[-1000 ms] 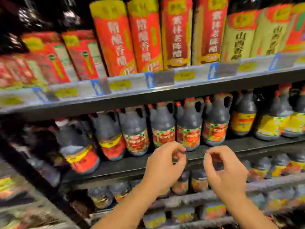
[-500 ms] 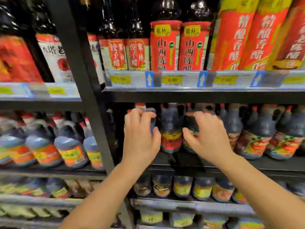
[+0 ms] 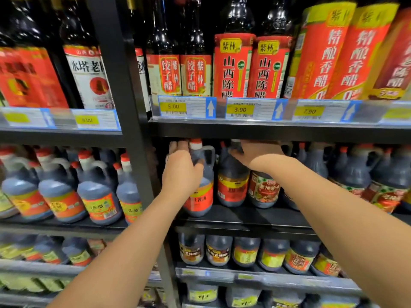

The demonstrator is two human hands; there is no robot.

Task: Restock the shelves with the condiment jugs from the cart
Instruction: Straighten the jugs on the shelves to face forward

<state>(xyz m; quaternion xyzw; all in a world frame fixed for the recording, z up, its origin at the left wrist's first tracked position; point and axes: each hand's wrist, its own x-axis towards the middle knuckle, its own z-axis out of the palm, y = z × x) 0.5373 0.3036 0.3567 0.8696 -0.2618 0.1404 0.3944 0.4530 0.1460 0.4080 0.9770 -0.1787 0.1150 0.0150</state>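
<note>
Wrapping the left hand (image 3: 181,172) around a red-labelled jug (image 3: 198,181), its grip pinching the neck, the person steadied the neighbouring jug (image 3: 233,174) under the right hand (image 3: 255,155), seemingly straightening the shelf (image 3: 244,215) row.

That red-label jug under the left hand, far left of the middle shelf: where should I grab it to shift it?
Take the red-label jug by its loop handle, which sits on the right of the neck below the red cap. Come from the front, since the shelf above leaves little room overhead. The left hand already wraps the neck.
</note>
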